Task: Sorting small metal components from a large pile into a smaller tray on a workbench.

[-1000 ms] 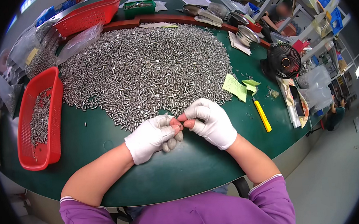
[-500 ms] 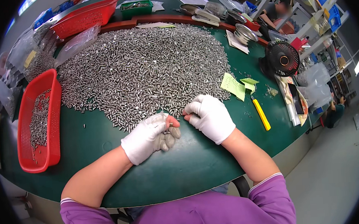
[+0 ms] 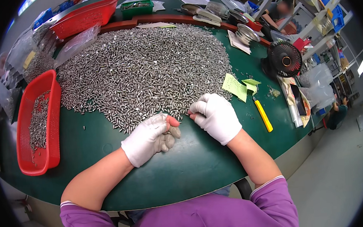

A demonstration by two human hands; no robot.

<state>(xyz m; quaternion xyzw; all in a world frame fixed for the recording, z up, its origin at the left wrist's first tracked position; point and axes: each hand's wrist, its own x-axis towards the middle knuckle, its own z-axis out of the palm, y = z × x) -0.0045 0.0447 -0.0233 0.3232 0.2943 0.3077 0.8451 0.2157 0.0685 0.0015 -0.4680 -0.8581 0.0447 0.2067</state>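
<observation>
A wide heap of small silvery metal pins [image 3: 145,70] covers the middle of the green table. Both my hands wear white gloves with some bare fingertips showing. At the heap's near edge, my left hand [image 3: 151,136] is curled closed, thumb against forefinger; what lies inside the fingers is hidden. My right hand [image 3: 216,117] is a short gap to its right, by the heap's near right edge. Its thumb and forefinger are pinched together, and anything between them is too small to make out.
To the left stands a red plastic basket [image 3: 37,126] partly filled with the same pins. On the right lie a yellow-handled cutter [image 3: 263,116], green paper notes [image 3: 234,87] and a phone [image 3: 299,100], near a black fan [image 3: 285,60]. Another red basket [image 3: 86,18] sits beyond the heap.
My right hand has shifted slightly right, away from the left hand. The left fingers have closed a little, and the small metal piece seen at their tips no longer shows.
</observation>
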